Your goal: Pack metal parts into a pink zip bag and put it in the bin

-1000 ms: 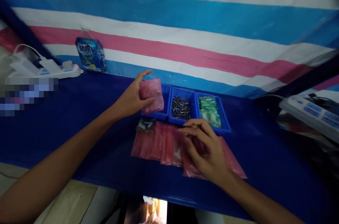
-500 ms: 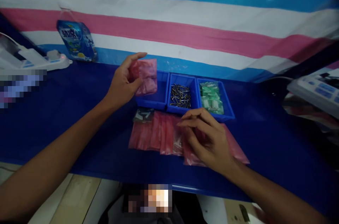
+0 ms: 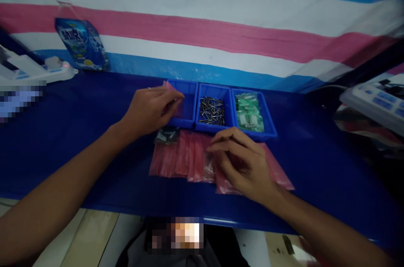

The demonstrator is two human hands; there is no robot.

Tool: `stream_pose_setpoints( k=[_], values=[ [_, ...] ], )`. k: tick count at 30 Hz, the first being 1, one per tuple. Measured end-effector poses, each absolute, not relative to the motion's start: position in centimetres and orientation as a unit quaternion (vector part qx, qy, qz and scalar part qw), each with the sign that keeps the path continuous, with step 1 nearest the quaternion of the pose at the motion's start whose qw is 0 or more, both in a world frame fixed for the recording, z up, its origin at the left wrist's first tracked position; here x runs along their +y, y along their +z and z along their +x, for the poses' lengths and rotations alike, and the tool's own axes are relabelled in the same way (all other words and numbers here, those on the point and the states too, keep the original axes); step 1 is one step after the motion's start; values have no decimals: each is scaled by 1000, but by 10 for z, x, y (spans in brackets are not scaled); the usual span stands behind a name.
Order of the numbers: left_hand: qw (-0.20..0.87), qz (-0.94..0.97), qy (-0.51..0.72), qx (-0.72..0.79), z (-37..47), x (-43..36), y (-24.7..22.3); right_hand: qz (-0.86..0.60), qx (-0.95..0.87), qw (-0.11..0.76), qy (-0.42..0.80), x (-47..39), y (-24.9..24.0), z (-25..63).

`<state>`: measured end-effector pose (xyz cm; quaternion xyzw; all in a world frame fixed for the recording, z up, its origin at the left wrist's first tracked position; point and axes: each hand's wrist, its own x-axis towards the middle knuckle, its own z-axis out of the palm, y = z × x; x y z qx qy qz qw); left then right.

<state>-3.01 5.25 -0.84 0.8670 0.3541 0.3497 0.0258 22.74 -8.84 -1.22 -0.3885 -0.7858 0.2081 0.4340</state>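
Note:
My left hand is closed at the left compartment of a blue bin, its fingers pinched on a pink plastic bag. Most of that bag is hidden behind the hand. Over a row of flat pink bags hovers my right hand, its fingers loosely curled and apart, with nothing visible in them. Whether it touches the bags I cannot tell. At the row's left end lies a small clear packet with dark and pale contents.
The middle bin contains many metal screw-like pieces. Green packets fill the right bin. A blue detergent-type pouch leans at the back left. Power strips stand at both sides of the blue table.
My left hand has turned over and lowered the pink bag from above the left bin to its left side. My right hand stays over the row of bags. The view has shifted slightly.

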Motion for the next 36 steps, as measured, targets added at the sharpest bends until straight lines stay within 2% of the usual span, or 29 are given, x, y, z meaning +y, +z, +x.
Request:
stream_pose_setpoints(
  k=[2,5,8,15,36],
  values=[
    [-5,887,309,343,-27,45,-9,-388,-788,431,208,-88,-12,227],
    [-110,906,262,315,-25,39,-8,-386,-789,429,210,-88,-12,227],
    [-201,898,257,294,-25,38,-3,-378,-792,429,214,-89,-13,227],
    [-268,870,304,279,-22,34,5,-374,-794,426,220,-90,-15,228],
    [-202,911,192,304,-19,33,0,-349,-810,417,221,-90,-17,227]
  ],
)
